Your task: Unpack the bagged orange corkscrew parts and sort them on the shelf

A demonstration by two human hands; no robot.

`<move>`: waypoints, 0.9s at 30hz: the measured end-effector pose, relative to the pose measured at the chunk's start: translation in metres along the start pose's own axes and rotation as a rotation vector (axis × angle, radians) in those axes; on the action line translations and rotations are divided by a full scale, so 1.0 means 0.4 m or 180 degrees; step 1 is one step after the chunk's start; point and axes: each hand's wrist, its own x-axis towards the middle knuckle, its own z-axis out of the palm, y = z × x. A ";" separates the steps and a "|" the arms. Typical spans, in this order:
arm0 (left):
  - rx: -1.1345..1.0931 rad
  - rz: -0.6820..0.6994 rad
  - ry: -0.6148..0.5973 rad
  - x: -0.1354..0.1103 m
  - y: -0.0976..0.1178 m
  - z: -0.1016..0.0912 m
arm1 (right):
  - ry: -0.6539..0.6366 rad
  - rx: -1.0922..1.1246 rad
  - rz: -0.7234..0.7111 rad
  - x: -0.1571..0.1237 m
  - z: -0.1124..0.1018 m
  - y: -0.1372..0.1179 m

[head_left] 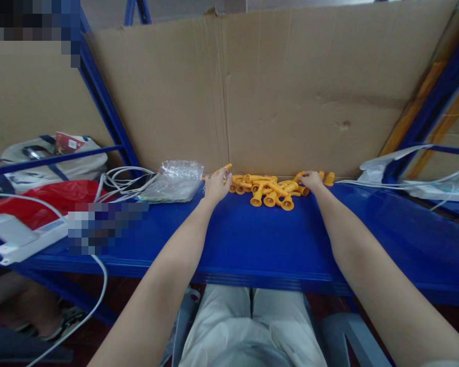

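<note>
At the far left of the blue shelf lie a red bag and a white box. White cables coil just right of them. Next comes a clear bag, flat on the shelf against the cardboard that stands along the back.

The left hand is just beside the clear bag's right edge, arm stretched forward. It is closed around 1 orange part, whose tip pokes out past the fingers, up and to the right, near the cardboard. This part is lifted off the shelf, just left of the pile.

The pile, orange funnel-ended pieces lying crosswise on one another, sits at the back of the shelf between the 2 hands, touching the foot of the cardboard.

The right hand rests palm down on the pile's right end, fingers curled onto the pieces there. Whether it pinches one I cannot tell. 1 stray piece lies just right of this hand.

Further right, well apart, a white bag and more cables lie by the blue upright.
</note>
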 end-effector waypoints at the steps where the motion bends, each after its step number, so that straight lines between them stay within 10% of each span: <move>1: 0.0001 -0.0002 -0.0012 0.000 0.001 0.000 | 0.0033 -0.0083 0.0054 0.000 0.000 -0.001; 27: 0.0014 -0.0038 -0.0158 0.001 -0.014 0.008 | -0.0260 0.1086 0.0626 -0.024 -0.001 -0.022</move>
